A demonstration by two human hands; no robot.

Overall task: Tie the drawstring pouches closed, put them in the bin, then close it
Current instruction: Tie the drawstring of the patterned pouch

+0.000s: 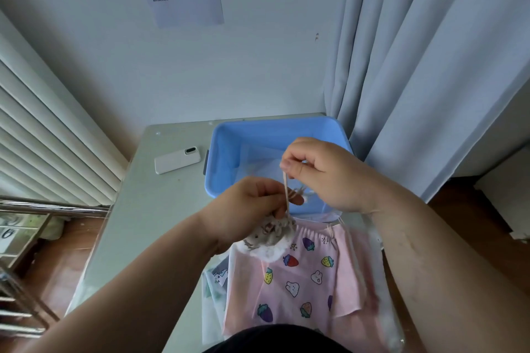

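our left hand (246, 209) grips the pouch (269, 238) by its gathered neck over the bench (160, 209), near the bin (258, 127); our right hand (324, 175) pinches its cord (286, 192) taut. soft, light cloth, we judge: hold the neck, pull the cord.

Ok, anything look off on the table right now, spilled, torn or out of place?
Nothing stands out. The left hand grips the grey pouch by its gathered neck, the right hand pinches its drawstring taut, the blue bin sits open behind, and the pink pouch lies flat.
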